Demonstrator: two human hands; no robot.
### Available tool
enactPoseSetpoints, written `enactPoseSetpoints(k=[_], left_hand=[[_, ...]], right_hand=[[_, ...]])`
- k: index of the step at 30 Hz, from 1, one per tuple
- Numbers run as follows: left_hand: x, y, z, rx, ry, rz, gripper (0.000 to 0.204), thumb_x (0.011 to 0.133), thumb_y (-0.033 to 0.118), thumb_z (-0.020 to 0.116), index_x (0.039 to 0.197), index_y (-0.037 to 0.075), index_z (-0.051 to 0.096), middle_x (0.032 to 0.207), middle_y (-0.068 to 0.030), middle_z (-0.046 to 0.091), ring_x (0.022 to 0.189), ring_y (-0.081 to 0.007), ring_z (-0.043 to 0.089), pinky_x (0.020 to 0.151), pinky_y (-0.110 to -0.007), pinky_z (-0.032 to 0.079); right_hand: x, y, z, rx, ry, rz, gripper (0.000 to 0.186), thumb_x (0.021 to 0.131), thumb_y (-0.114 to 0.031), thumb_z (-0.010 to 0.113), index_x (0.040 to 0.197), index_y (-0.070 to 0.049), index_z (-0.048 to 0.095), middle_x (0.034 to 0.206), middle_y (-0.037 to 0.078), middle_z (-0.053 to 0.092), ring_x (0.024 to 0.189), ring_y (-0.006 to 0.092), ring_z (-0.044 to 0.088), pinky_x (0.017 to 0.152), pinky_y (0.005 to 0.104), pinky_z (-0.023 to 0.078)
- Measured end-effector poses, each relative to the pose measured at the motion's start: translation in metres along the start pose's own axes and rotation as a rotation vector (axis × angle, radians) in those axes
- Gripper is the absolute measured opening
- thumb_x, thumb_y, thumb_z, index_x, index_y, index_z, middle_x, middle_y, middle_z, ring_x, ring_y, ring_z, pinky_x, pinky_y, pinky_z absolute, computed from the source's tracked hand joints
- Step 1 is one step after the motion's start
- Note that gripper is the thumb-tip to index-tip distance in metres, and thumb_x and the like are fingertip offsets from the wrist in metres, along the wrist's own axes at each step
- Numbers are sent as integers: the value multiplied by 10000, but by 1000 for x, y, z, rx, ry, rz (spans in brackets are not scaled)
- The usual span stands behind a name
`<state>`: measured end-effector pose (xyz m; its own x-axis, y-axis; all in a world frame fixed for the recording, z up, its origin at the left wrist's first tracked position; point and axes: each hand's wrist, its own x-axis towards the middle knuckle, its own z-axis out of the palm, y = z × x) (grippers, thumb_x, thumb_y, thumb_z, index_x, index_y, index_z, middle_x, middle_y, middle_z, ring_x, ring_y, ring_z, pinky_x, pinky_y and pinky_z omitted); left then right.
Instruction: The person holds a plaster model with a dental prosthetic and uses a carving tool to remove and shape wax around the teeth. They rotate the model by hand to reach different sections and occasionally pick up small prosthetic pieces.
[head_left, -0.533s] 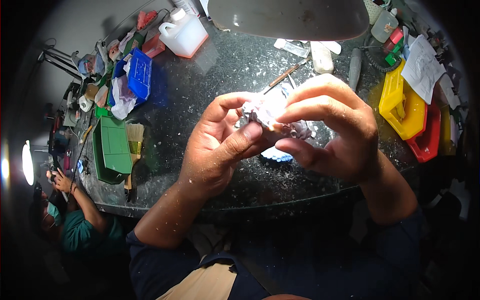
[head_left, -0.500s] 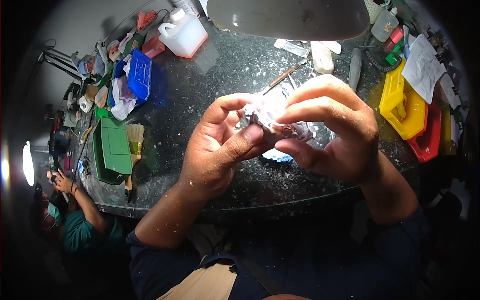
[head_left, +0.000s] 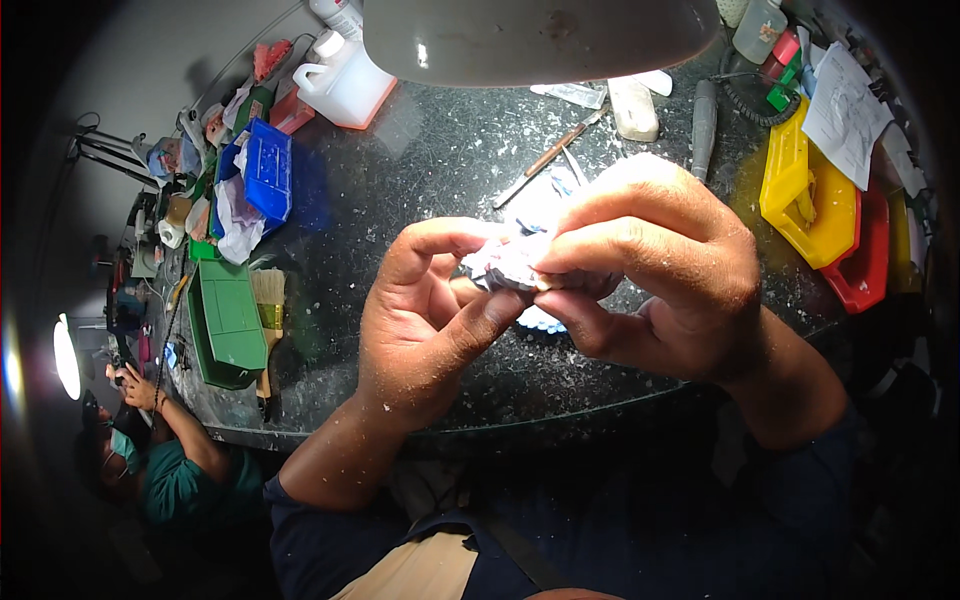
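We see the left hand [head_left: 410,340] and right hand [head_left: 700,265] both pinching a rough whitish lump [head_left: 500,264] above a dark, white-flecked bench [head_left: 400,170], under a grey lamp [head_left: 540,42]; a blue bin [head_left: 268,165] and a green bin [head_left: 235,325] stand at left, a yellow bin [head_left: 785,180] at right, a co-worker [head_left: 190,480] farther left.

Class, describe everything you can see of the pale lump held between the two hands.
The pale lump is whitish with greyish patches, rough and irregular; it may be plaster-like, but the material is unclear. It is held above the dark bench by the left hand and the right hand, which both touch and partly hide it. Bright glare washes out finer detail.
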<state>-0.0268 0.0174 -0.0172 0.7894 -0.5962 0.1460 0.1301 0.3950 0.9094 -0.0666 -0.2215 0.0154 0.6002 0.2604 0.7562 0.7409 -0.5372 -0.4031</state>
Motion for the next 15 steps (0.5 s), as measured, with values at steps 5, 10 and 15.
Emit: enactPoseSetpoints(k=[5,10,15], left_hand=[[-1,1,-4,10,-13,4,455,1017,-43,731,1401,37,502,1392,-196,608,1245,-248,704,1039,-349,605],[-1,1,-3,48,-34,39,449,1019,-58,716,1403,37,504,1389,-190,608,1254,-241,697,1027,-335,606],[-2,2,-3,45,-45,46,454,1021,-61,711,1412,34,501,1387,-189,609,1248,-237,699,1015,-328,610]], right_hand=[[-1,-1,2,29,-1,24,244,794,-61,901,1021,-56,810,974,94,752,829,214,725,726,330,576],[-1,-1,1,-11,12,-25,240,800,-51,894,1024,-58,810,972,88,752,827,221,732,721,334,577],[-3,0,2,-68,33,-85,244,804,-57,893,1033,-57,810,975,81,754,833,229,742,712,337,579]])
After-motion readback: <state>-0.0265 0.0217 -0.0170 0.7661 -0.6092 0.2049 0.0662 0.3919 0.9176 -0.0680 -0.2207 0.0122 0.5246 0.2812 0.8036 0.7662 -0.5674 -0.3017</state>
